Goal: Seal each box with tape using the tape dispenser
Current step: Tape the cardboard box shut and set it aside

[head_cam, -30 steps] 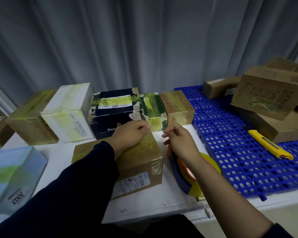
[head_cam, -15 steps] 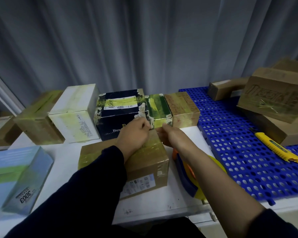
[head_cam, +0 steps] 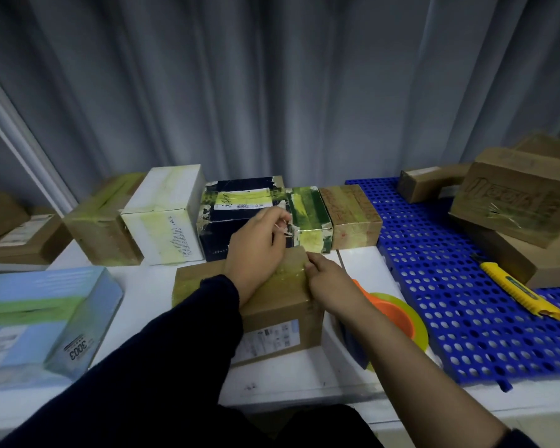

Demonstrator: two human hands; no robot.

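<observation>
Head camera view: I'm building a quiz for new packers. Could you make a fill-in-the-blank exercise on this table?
The yellow knife lies on the ___ perforated mat.
The tape dispenser lies to the ___ of the brown box that the left hand rests on.
The label on the light blue box reads ___.
Missing words: blue; right; 3003.

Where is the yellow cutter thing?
In the head view, the yellow cutter lies far to the right on the blue holed mat, just in front of the stacked brown boxes.
</observation>
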